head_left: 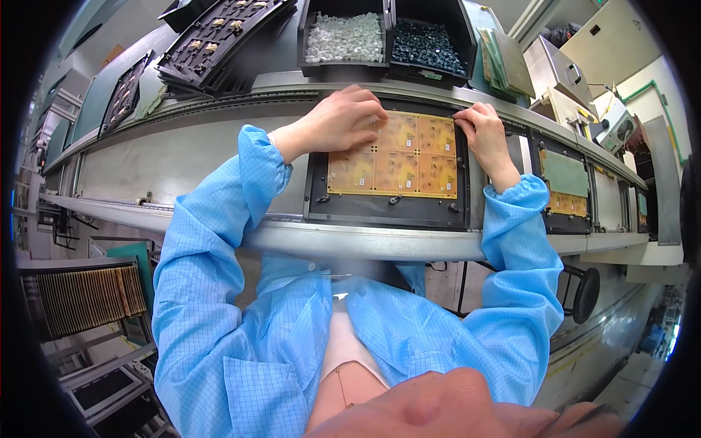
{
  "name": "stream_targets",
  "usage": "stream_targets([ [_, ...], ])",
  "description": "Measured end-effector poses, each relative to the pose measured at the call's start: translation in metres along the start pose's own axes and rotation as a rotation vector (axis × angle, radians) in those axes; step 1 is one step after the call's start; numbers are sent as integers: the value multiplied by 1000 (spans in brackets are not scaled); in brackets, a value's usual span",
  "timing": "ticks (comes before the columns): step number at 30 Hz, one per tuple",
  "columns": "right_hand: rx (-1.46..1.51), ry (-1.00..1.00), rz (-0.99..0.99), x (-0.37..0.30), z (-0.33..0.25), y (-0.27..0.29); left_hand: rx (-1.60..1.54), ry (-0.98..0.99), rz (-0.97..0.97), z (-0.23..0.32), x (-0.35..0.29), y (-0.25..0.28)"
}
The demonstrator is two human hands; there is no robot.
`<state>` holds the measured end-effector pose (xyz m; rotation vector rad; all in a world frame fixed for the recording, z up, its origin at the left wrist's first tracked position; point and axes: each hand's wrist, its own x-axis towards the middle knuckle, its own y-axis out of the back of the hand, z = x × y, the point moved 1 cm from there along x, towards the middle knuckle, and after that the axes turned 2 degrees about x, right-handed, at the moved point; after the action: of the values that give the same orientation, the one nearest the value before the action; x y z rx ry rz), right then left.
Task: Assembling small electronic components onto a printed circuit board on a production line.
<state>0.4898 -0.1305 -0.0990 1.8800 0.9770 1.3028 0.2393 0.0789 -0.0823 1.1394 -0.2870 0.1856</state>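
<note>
A yellow circuit board panel (pixel 396 162), divided into several rectangular sections, lies in a black carrier frame (pixel 387 212) on the conveyor line in front of me. My left hand (pixel 343 117) reaches over the panel's upper left part with fingers bent inward; whatever its fingertips grip is hidden. At the upper right corner of the panel, my right hand (pixel 485 137) is closed, thumb and fingers drawn together at the frame's edge. A small part there cannot be made out. Dark clips line the frame's near side.
Beyond the line stand a bin of white parts (pixel 345 40) and a bin of dark blue parts (pixel 428 48). Stacked black trays (pixel 219 44) are at the far left. Another carrier (pixel 566 212) with a green sheet sits to the right. A metal rail (pixel 365 242) runs along the near edge.
</note>
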Motion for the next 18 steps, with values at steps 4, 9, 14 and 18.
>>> stream_targets([
  [4,1,33,37,3,-1,-1,0,-8,-47,-2,4,7],
  [9,15,-20,-5,-1,0,5,-90,-34,6,-7,3,13],
  [14,-51,76,-38,17,-15,11,169,55,135,-13,-20,30],
  [18,-94,168,-120,34,-13,13,173,107,139,2,-37,32],
])
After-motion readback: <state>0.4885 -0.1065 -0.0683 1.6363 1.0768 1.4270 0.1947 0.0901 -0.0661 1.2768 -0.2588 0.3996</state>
